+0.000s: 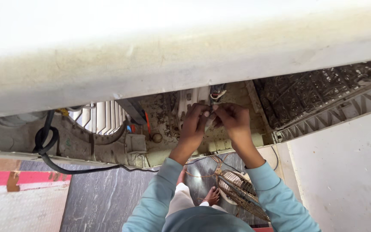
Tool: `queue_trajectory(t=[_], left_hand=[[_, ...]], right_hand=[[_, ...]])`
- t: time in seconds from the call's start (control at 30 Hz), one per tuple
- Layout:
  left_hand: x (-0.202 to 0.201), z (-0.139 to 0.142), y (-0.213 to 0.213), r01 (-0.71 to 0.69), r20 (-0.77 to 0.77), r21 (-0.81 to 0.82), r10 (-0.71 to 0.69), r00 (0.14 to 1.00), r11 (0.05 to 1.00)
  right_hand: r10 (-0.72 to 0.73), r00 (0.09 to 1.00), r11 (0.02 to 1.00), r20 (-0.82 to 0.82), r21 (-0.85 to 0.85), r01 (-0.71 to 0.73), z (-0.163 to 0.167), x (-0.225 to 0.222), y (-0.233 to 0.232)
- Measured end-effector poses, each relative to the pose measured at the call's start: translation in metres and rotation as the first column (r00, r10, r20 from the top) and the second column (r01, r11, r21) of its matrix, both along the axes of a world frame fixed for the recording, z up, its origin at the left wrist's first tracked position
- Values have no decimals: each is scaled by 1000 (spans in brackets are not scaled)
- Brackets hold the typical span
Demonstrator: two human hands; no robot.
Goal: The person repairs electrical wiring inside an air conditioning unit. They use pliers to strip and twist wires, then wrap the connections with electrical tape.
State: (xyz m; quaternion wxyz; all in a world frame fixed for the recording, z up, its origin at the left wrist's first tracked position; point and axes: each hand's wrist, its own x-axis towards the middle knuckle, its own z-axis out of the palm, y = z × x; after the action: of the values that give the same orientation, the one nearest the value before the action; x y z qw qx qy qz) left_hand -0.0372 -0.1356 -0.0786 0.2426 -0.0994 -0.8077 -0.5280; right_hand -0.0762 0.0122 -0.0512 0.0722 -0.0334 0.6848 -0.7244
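Both hands reach into the open, dirty body of a white air cooler (185,56). My left hand (195,122) and my right hand (232,120) meet fingertip to fingertip, pinching a small pale part (209,120) just below a bundle of wires (217,93). Exactly what the pinched part is cannot be made out. Light blue sleeves cover both forearms. A white ribbed plastic bracket (188,99) stands behind the left hand.
A white blower wheel (104,117) sits in its housing at the left, with a black cable (48,144) looping beside it. A dark honeycomb pad (318,92) lies to the right. On the dark stone floor below are a wire fan guard (239,189), loose copper wire (202,172) and my bare foot (212,196).
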Motion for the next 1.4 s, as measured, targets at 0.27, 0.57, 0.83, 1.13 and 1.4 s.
queue_trajectory(t=[0.27,0.57,0.83,1.13,1.4], left_hand=[[1,-8,7,41,29,109,-44,999,993],[-4,-14,6,119,88,144,-133,987,982],[-6,-9,2,134,153,188,-164,975,973],[4,-18,15,125,82,168,-140,987,978],[18,-7,17,119,-51,89,-115,992,989]], right_hand=[[148,821,930,551,-361,75,-15,-6,24],[54,865,985,500,-171,37,-9,-12,24],[-19,913,983,407,-158,91,-3,-5,14],[226,775,745,-590,617,253,-5,28,21],[383,650,753,-656,630,192,7,22,42]])
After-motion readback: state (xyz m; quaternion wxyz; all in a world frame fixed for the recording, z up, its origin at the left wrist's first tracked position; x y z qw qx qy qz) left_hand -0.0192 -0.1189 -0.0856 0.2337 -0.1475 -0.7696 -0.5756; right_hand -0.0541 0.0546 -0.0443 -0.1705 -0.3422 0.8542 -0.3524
